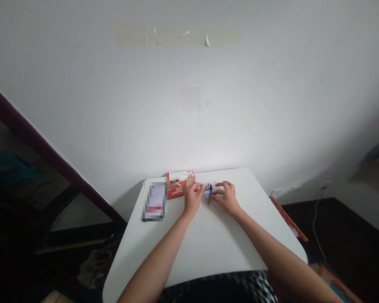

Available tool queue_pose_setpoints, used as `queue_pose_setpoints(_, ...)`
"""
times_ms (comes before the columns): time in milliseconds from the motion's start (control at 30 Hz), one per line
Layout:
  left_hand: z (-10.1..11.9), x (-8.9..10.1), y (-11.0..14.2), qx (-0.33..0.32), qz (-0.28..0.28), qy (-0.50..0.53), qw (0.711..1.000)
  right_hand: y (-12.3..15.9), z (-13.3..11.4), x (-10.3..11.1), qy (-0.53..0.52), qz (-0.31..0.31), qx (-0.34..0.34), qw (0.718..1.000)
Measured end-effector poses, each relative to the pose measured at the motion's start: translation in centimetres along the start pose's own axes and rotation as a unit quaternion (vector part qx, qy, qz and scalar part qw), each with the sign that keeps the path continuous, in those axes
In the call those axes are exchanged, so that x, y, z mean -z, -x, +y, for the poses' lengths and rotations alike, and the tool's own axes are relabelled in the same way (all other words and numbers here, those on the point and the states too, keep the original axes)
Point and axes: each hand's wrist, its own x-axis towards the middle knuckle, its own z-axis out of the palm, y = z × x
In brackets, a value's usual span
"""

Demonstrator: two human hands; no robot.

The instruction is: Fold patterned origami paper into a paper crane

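Observation:
A small blue-and-white patterned piece, folded or crumpled, is between my hands over the white table. From its left side, my left hand pinches at its edge with thumb and index finger. My right hand has its thumb and a fingertip closed at the lower right of the piece, with the other fingers stretched out above. A red-and-white printed packet lies just behind my left hand, which covers its right part. The small piece's exact kind is too small to tell.
A phone-like device with a blurred screen lies on the table's left side. The table's far edge meets a pale wall. On the left stands a dark red frame. A white cable runs down the wall at right.

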Motion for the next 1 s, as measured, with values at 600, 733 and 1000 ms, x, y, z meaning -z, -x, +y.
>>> queue_pose_setpoints(600,-2.0,0.4,-0.7,0.009,-0.025,-0.085,0.996,-1.6,1.9,1.8,-0.066,-0.032,-0.046,0.996)
queue_pose_setpoints(733,-2.0,0.7,-0.6,0.019,-0.072,-0.130,0.989,-1.7,2.1,2.0,-0.063,-0.054,-0.029,0.996)
queue_pose_setpoints(1000,-1.5,0.5,-0.1,0.003,-0.127,-0.142,0.982,-1.5,1.4,3.2,-0.100,-0.133,0.029,0.986)
